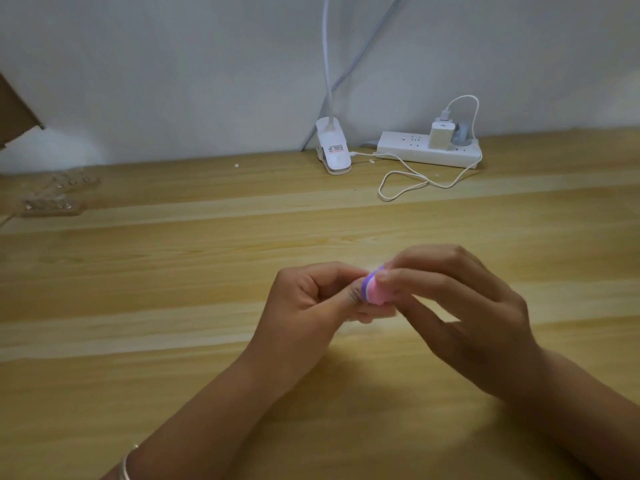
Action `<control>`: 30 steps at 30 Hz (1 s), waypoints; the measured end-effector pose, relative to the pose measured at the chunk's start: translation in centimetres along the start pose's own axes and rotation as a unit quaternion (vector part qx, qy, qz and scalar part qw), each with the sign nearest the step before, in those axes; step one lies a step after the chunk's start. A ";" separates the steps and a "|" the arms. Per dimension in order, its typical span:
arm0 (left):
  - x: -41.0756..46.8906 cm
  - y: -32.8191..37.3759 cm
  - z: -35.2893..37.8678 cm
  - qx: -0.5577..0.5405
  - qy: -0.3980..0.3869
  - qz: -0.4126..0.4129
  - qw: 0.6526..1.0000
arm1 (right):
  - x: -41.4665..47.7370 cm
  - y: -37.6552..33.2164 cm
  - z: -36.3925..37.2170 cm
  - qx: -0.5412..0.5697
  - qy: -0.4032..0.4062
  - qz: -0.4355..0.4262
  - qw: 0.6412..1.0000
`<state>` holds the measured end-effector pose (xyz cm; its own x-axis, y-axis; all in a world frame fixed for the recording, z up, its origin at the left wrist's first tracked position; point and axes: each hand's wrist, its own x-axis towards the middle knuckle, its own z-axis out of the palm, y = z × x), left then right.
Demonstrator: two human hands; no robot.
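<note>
So both hands are pinching the little pink-and-purple stack (375,288) just above the wooden desk (173,271): left hand (311,299) gripping, right hand (460,306) working it. Keeping the pieces squared up is probably helping.

A home desk or study corner — a pale wooden tabletop (173,271) against a plain wall, with a clip-on lamp (333,150), power strip (429,150) and phone charger (439,133) plugged in.

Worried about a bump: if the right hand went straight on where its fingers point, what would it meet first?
The right hand meets the pink-and-purple piece it pinches, then likely the left hand.
</note>
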<state>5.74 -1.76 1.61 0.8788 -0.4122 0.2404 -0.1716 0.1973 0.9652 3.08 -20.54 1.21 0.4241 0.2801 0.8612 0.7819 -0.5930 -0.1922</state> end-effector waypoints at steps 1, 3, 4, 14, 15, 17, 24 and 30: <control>0.0 0.0 -0.1 0.005 -0.001 -0.005 1.000 | 0.0 0.2 -0.1 -0.006 -0.012 0.003 1.000; 0.1 0.0 -0.3 0.001 0.014 -0.018 1.000 | -0.1 1.0 -0.5 -0.021 -0.011 0.042 0.999; 0.2 0.0 -0.3 -0.001 0.019 -0.022 1.000 | 0.0 1.1 -0.7 -0.020 -0.004 0.059 0.998; 0.0 0.6 0.0 -0.005 0.011 0.006 1.000 | 0.0 1.3 -1.2 -0.026 -0.009 0.047 0.999; 0.0 0.6 0.1 0.000 0.010 0.012 1.000 | 0.0 0.9 -0.9 -0.017 -0.010 0.030 0.999; 0.0 0.3 0.1 0.012 -0.001 0.020 1.000 | 0.0 0.3 -0.4 -0.005 -0.033 -0.002 0.999; 0.0 0.0 -0.1 0.094 0.068 0.086 0.990 | 0.5 0.7 -1.0 0.005 -0.011 0.074 0.997; 0.5 -0.8 -0.4 0.215 0.148 0.121 0.958 | 0.1 2.4 -0.8 -0.135 -0.109 0.196 0.965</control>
<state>6.50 -1.73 0.95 0.8674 -0.1170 0.4837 -0.4970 -0.1553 0.8537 4.61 -22.51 1.25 0.7728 0.1284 0.6216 0.4057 -0.8531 -0.3282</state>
